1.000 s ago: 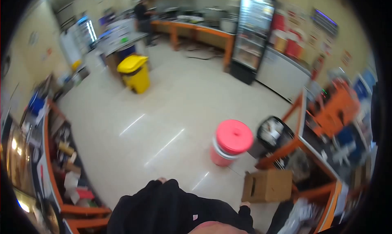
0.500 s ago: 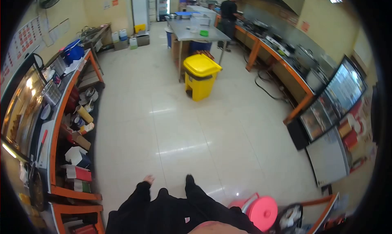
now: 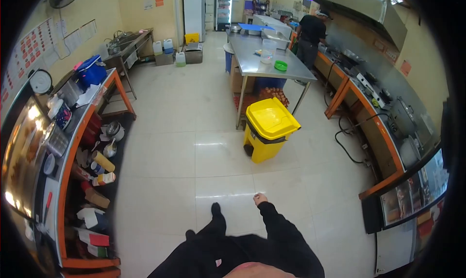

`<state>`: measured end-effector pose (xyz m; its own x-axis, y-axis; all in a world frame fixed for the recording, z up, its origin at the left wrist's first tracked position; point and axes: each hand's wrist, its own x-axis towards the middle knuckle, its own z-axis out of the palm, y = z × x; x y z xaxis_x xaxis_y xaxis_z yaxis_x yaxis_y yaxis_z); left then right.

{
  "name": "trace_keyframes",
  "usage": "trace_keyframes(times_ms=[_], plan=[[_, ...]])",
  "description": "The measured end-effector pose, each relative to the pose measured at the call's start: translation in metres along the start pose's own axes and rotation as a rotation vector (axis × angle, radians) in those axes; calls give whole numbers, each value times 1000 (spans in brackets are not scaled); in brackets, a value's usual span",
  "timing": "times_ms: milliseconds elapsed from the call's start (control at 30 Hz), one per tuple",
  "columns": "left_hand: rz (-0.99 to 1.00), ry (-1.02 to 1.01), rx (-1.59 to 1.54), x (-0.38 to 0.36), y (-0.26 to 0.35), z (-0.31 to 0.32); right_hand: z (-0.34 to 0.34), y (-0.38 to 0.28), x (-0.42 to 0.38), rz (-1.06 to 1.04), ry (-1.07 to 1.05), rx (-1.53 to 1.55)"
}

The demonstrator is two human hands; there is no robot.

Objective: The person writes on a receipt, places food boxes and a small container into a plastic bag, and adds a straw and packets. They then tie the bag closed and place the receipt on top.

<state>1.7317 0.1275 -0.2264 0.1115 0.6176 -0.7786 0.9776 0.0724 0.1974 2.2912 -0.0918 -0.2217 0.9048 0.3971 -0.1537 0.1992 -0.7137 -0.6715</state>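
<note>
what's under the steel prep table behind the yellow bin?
Under the steel prep table sit a blue container and a stack of what looks like egg trays. The yellow bin and the tabletop cover the rest of that space.

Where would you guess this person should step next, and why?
Probably straight on toward the yellow bin, keeping left of it: the right hand swings free with nothing in it, the tiled floor ahead lies open, and the bin stands right of the path.
</note>
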Motion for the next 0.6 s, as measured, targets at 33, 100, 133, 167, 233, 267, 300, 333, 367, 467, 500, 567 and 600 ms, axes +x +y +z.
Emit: trace_keyframes(times_ms=[33,100,133,167,233,267,300,333,367,467,500,567,600], plan=[[38,-11,7,19,34,-6,8,-18,17,25,-61,-24],[118,-7,35,58,106,-30,27,-36,66,41,-129,-118],[176,7,60,82,147,-46,34,-35,83,38,-141,-189],[248,35,84,108,188,-64,33,-28,98,26,-253,-199],[449,148,115,169,295,-105,27,-19,120,110,-387,-179],[562,222,85,201,356,-127,24,-10,129,202,-409,-148],[659,283,26,227,419,-146,19,-3,137,247,-363,-155],[750,309,-151,246,487,-169,11,5,146,290,-312,-163],[727,218,-234,260,555,-196,4,13,156,372,-291,-183],[930,121,-542,281,707,-242,-21,15,191,744,-451,-145],[936,132,-549,283,739,-247,-25,15,207,741,-461,-139],[945,162,-573,292,798,-258,-25,8,256,527,-451,-166],[937,58,-655,323,803,-250,-25,1,286,169,-381,-235]])
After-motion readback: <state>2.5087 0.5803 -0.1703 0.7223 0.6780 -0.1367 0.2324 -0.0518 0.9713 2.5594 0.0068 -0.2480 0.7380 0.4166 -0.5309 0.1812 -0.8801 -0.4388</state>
